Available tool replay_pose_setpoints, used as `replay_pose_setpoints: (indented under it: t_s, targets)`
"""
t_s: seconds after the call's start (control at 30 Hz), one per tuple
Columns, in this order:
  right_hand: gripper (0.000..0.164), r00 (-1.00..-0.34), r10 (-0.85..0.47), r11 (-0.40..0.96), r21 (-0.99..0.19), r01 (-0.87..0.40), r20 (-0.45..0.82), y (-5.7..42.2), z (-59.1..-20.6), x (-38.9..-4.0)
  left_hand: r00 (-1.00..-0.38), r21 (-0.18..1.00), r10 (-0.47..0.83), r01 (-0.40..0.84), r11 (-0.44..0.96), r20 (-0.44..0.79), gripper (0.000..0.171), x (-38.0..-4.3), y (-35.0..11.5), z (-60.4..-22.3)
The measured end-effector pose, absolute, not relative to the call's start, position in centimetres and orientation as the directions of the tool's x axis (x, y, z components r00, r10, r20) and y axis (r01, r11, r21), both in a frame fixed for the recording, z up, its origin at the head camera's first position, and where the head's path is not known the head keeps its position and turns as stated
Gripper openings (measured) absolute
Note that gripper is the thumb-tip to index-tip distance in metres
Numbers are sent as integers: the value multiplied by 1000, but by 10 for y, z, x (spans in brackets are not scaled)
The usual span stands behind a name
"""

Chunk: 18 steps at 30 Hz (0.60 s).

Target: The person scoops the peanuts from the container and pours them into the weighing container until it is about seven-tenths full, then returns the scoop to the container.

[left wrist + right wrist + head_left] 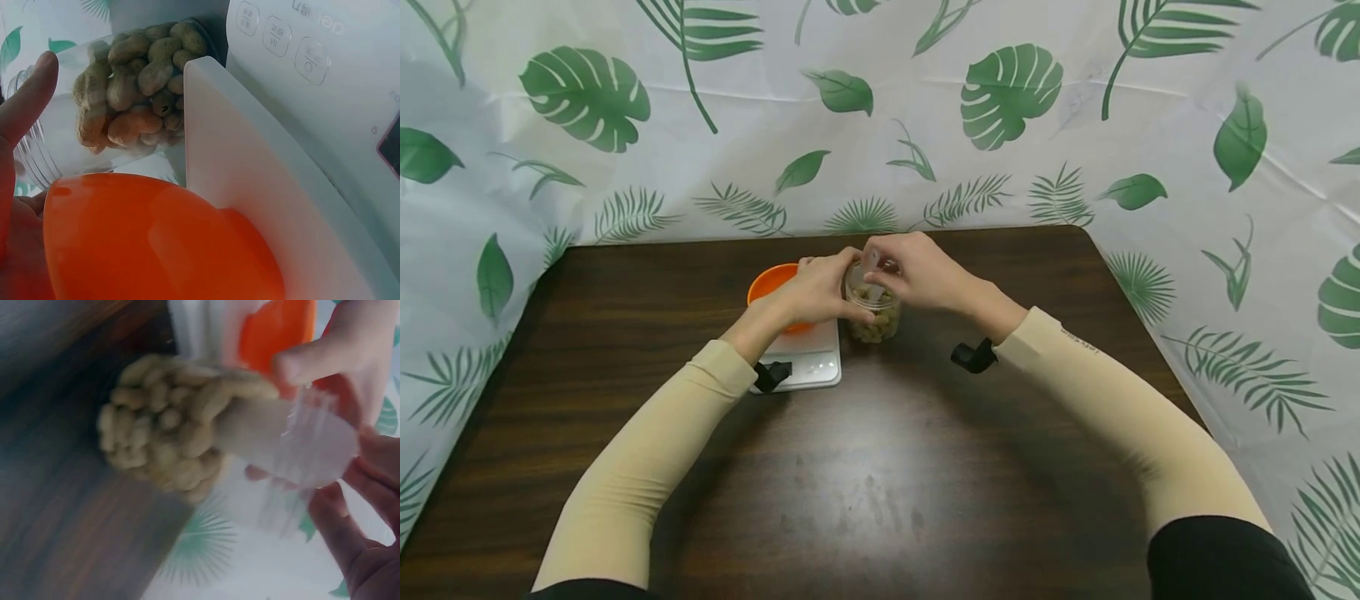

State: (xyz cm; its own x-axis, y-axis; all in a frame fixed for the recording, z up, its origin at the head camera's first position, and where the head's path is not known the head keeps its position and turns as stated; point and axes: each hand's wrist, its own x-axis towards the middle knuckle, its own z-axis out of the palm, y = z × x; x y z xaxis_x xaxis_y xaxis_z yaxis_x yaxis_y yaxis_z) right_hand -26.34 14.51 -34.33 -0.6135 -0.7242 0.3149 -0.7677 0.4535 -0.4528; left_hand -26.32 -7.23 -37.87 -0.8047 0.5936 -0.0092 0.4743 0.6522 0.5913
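A clear jar [880,327] of unshelled peanuts [134,81] stands beside a white kitchen scale [808,369]. My left hand [822,287] holds the jar near its mouth, thumb on one side. Between the fingers of my right hand [917,268] is one end of a translucent, scoop-like piece [281,440]. Its other end reaches down through the jar's mouth to the peanuts. An orange bowl [769,282] rests on the scale's platform, partly hidden by my left hand and wrist in the head view.
The dark wooden table [880,492] extends on all sides of these things. Behind it hangs a white sheet [910,125] with green leaf prints. The scale's printed buttons [277,35] show in the left wrist view.
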Motion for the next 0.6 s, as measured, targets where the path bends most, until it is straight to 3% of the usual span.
replay_pose_setpoints:
  t_s: [0.1, 0.27, 0.33, 0.5, 0.6]
  targets:
    - [7, -588, -751, 431, -452, -781, 300, 141, -341, -265, -805, 591, 593, 472, 654, -14, 87, -263, -73, -378]
    - [9, -686, -679, 452, -588, -671, 261, 150, -340, -269, -804, 586, 594, 472, 659, -19, 90, -262, -73, -380]
    - [11, -693, -671, 452, -596, -663, 263, 154, -342, -269, -803, 589, 596, 472, 656, -20, 90, -261, -73, -380]
    - [12, -588, -768, 416, -501, -759, 254, 152, -342, -268, -802, 591, 597, 470, 655, -23, 86, -260, -73, -378]
    - [13, -592, -769, 417, -512, -750, 241, 150, -341, -268, -805, 590, 593, 466, 659, -27, 86, -260, -72, -378]
